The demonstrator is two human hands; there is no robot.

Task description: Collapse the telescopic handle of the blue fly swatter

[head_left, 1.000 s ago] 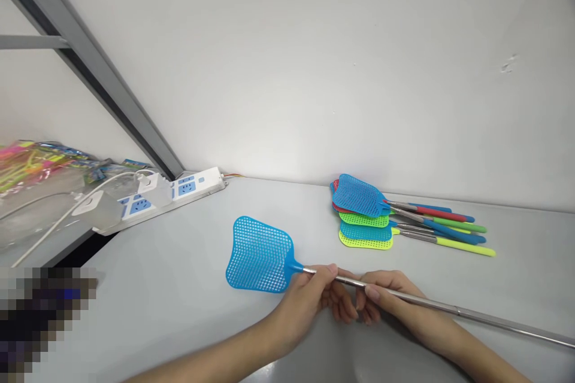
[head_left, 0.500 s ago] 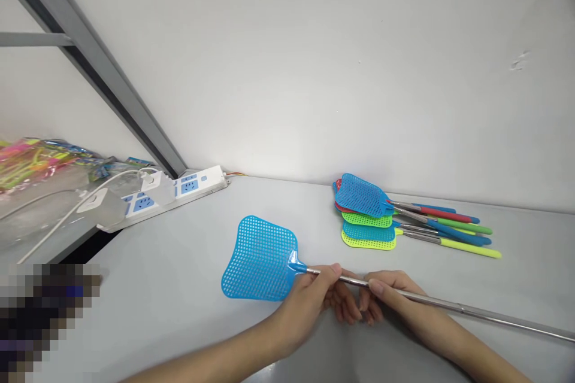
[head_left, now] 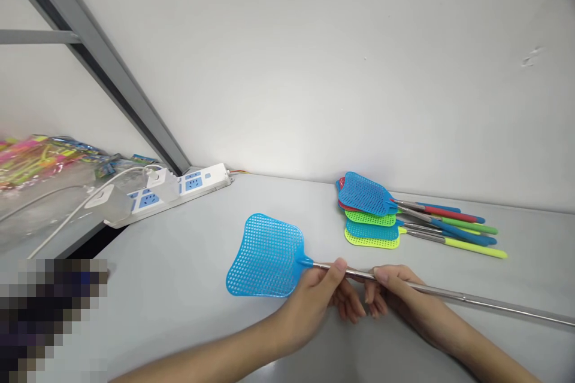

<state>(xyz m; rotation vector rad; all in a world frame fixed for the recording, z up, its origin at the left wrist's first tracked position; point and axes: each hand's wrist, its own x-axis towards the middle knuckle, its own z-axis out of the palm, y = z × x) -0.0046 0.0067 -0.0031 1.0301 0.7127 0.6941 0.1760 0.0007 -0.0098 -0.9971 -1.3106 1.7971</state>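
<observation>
A blue fly swatter [head_left: 266,255] with a long, extended metal rod lies low over the grey table [head_left: 179,263], its mesh head pointing left. My left hand [head_left: 318,299] is closed on the rod just behind the blue head. Right beside it, my right hand [head_left: 395,296] is closed on the same rod, which runs on to the right edge of the view. A stack of several collapsed fly swatters [head_left: 372,212] in blue, red, green and yellow lies behind my hands, near the wall.
A white power strip [head_left: 179,188] with plugs and white cables lies at the table's back left corner. Coloured items in clear plastic packaging [head_left: 40,161] sit at the far left. A grey metal frame [head_left: 112,87] slants along the wall. A blurred patch covers the lower left.
The swatter and both hands have shifted slightly to the right and a little up in the view. Both grips on the rod are unchanged.
</observation>
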